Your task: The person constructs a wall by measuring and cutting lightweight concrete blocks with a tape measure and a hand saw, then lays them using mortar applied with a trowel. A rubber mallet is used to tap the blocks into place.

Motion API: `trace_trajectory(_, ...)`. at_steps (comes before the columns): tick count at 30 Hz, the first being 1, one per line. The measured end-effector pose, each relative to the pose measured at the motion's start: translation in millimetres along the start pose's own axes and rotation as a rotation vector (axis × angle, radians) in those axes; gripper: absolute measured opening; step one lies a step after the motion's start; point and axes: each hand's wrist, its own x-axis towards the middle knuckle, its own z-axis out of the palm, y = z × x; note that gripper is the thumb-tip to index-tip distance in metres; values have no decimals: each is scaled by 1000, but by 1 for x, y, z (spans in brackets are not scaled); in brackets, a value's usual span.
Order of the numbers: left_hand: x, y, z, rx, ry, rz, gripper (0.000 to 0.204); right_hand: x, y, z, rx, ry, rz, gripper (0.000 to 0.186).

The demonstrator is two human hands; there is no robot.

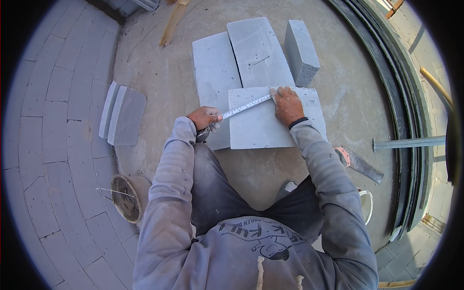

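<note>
Across the upper left part of a pale grey, rectangular masonry block [275,128], the landmark here, runs a white metal measuring-tape blade [246,106] with dark graduations, slanting up to the right. The left hand [205,117], just beyond the block's left edge, has thumb and fingers clamped on the blade; a dark object below this hand is too unclear to identify. The right hand [289,105], at the block's far edge, has thumb and fingers closed on the blade's other end. Behind the block lies a flat pale grey slab [258,48] bearing a thin metal nail [261,61]. Well left of the block stands a round, mortar-stained bucket [141,187]; to its right lies a handsaw with a reddish handle [365,166].
</note>
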Motion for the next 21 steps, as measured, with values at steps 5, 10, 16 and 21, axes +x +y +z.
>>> trace_trajectory(5, -3, -11, 1, -61, 12, 27, 26, 1, -7, 3, 32, 35, -16, 35)
trace_trajectory(10, -12, -3, 6, -14, 53, 25, 27, 4, -4, 0, 132, 28, 69, 35)
trace_trajectory(16, -17, -3, 5, -7, 58, -43, 29, 9, 0, -10, 310, -24, 194, 28)
trace_trajectory(21, -31, -29, 0, 260, -28, -81, 32, 8, -2, -12, 264, 18, 150, 26)
